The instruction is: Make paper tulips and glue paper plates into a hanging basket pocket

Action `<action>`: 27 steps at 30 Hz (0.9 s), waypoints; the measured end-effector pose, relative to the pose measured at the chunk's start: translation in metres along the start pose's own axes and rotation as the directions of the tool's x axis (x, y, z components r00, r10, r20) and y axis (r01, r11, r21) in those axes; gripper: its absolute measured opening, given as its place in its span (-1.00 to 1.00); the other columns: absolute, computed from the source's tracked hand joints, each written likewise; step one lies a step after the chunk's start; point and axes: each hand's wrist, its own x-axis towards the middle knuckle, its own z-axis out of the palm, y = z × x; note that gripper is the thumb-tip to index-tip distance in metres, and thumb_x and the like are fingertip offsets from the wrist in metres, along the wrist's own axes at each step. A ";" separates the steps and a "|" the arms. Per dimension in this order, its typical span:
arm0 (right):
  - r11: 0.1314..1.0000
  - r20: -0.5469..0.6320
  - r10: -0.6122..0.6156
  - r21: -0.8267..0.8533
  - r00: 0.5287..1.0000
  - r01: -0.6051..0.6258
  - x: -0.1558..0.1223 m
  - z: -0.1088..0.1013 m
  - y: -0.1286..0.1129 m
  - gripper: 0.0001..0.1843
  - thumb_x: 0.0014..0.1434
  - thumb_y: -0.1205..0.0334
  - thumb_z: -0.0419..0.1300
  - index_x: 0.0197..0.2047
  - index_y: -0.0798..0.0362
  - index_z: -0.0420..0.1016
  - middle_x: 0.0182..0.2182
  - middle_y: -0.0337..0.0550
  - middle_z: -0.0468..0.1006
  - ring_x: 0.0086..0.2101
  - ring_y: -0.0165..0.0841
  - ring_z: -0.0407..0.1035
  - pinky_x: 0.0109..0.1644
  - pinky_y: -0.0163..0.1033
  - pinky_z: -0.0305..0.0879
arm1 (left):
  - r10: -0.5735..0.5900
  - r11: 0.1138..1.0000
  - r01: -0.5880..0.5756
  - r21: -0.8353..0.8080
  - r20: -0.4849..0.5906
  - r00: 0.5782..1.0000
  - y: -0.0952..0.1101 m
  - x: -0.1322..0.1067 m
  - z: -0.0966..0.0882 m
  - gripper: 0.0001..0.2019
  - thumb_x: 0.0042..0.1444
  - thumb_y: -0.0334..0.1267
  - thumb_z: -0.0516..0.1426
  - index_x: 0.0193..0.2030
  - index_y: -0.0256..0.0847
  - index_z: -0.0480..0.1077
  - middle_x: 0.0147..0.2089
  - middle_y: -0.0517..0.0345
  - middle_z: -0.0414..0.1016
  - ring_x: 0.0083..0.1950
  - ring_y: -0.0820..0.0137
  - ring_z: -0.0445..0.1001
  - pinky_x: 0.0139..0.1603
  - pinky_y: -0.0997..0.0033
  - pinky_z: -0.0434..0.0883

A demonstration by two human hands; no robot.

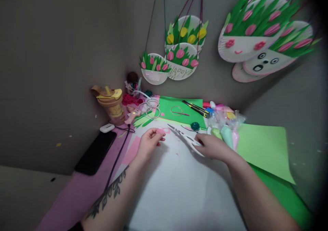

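Note:
My left hand [148, 143] hovers over the white sheet [179, 186] with its fingers pinched on a small pink paper piece [162, 131]. My right hand [211, 146] is closed around the handles of white scissors [183, 137], whose open blades point up and left toward the pink piece. Both hands are close together near the far edge of the white sheet. A teal glittery ball [195, 126] lies just beyond the scissors.
Green paper sheets [263, 149] lie to the right, another green sheet [179, 109] behind with a utility knife [196, 108]. Wire rings [151, 108], a tape holder [111, 103], a black phone [95, 153] and a cable [118, 155] sit left. Paper-plate flower crafts [179, 58] hang on the wall.

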 end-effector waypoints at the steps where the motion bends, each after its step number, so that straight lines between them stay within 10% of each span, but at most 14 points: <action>1: 0.990 -0.018 -0.020 0.139 1.000 0.023 0.000 0.000 -0.002 -0.82 0.03 0.11 0.11 -0.38 0.05 0.38 -0.47 -0.14 0.50 -0.46 -0.31 0.34 -0.42 -0.29 0.09 | -0.020 1.000 0.020 -0.021 -0.001 1.000 0.000 0.000 0.000 -0.75 -0.12 -0.11 0.25 -0.39 -0.24 0.40 -0.41 0.21 0.46 -0.38 0.48 0.45 -0.44 0.56 0.22; 5: 0.723 0.073 -0.047 0.691 0.996 -0.017 0.001 0.022 -0.025 -0.80 -0.03 0.10 0.15 -0.41 0.02 0.27 -0.58 -0.31 0.37 -0.57 -0.41 0.26 -0.51 -0.33 0.16 | -0.056 0.996 0.054 -0.078 -0.024 0.998 0.003 -0.001 0.003 -0.74 -0.15 -0.10 0.26 -0.42 -0.23 0.37 -0.42 0.23 0.43 -0.37 0.49 0.42 -0.41 0.55 0.26; 9: 0.535 0.073 -0.208 0.843 0.975 0.051 -0.003 0.050 -0.054 -0.81 -0.03 0.19 0.17 -0.33 0.03 0.26 -0.53 -0.29 0.39 -0.51 -0.39 0.31 -0.42 -0.28 0.27 | 0.012 0.996 -0.017 -0.086 -0.058 0.998 0.004 -0.001 0.003 -0.76 -0.08 -0.10 0.22 -0.43 -0.23 0.36 -0.46 0.28 0.35 -0.44 0.53 0.32 -0.46 0.56 0.21; 27: 0.522 0.090 -0.289 0.849 0.953 0.078 -0.014 0.068 -0.078 -0.81 0.02 0.22 0.14 -0.29 0.02 0.21 -0.45 -0.25 0.39 -0.44 -0.38 0.27 -0.35 -0.27 0.23 | 0.226 0.962 -0.214 0.171 -0.053 0.973 -0.008 -0.004 0.002 -0.76 0.16 -0.15 0.05 -0.49 -0.19 0.23 -0.54 0.32 0.15 -0.47 0.50 0.13 -0.43 0.51 0.14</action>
